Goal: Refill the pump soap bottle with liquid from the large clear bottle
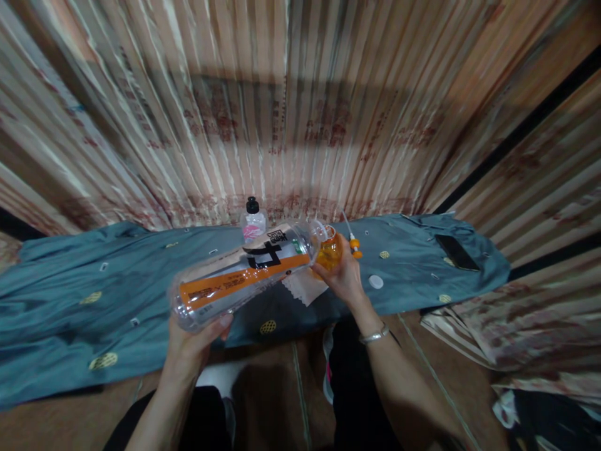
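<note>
The long table under teal patterned cloth (pixel 136 275) stretches widest to the left; a striped beige curtain (pixel 282 131) rises along its far edge. At the near edge, the left hand (pixel 193 343) clasps the base of a large clear plastic bottle with an orange-and-silver label (pixel 244 272), some fingers hidden. It slants over the table, neck rightward at the mouth of a small translucent orange bottle (pixel 330 250), which the right hand's (pixel 346 275) fingers wrap. Near right lies a round white cap (pixel 375 282).

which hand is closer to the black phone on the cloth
Right: the right hand, holding the orange bottle, is left of the phone; the left hand, holding the large bottle, is farther left.
</note>
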`<act>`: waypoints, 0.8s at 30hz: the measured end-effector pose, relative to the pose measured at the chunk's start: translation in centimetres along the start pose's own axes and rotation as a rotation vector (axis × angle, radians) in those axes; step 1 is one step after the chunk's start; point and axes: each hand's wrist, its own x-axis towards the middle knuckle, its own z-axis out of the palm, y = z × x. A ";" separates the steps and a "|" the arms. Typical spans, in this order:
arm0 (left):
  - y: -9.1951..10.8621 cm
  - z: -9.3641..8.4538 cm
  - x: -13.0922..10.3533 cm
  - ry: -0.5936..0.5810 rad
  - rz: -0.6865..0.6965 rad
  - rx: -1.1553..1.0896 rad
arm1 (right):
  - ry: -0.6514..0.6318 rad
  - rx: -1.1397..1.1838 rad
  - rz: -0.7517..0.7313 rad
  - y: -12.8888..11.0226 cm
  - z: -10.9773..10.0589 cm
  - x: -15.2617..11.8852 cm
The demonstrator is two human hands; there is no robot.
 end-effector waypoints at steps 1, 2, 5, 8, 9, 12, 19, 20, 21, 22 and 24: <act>0.0 -0.1 0.1 -0.013 0.001 0.012 | -0.001 0.001 -0.003 -0.1 0.0 0.0; 0.1 -0.2 0.2 -0.017 -0.002 0.023 | -0.003 0.003 -0.009 -0.1 -0.1 0.0; 0.7 0.0 0.1 0.034 -0.018 0.032 | -0.012 0.015 -0.027 -0.4 -0.1 0.0; 1.7 0.9 -0.4 0.103 -0.050 0.034 | -0.021 0.029 -0.023 -0.5 0.0 -0.1; 2.0 1.2 -0.5 0.112 -0.057 0.035 | -0.024 0.033 -0.017 -0.6 0.0 -0.1; 2.8 1.7 -0.7 0.127 -0.069 0.023 | -0.030 0.043 -0.013 -0.6 0.0 -0.2; 3.2 1.6 -0.6 0.133 -0.101 0.072 | -0.049 0.045 -0.008 -0.2 -0.1 -0.4; 3.2 1.6 -0.6 0.130 -0.097 0.071 | -0.049 0.037 -0.005 -0.1 -0.1 -0.4; 3.1 1.6 -0.5 0.127 -0.094 0.067 | -0.050 0.030 -0.005 0.0 -0.1 -0.4; 3.1 1.6 -0.5 0.126 -0.091 0.063 | -0.050 0.023 -0.008 0.1 0.0 -0.4; 3.1 1.6 -0.5 0.116 -0.085 0.043 | -0.049 0.010 -0.021 0.3 0.0 -0.5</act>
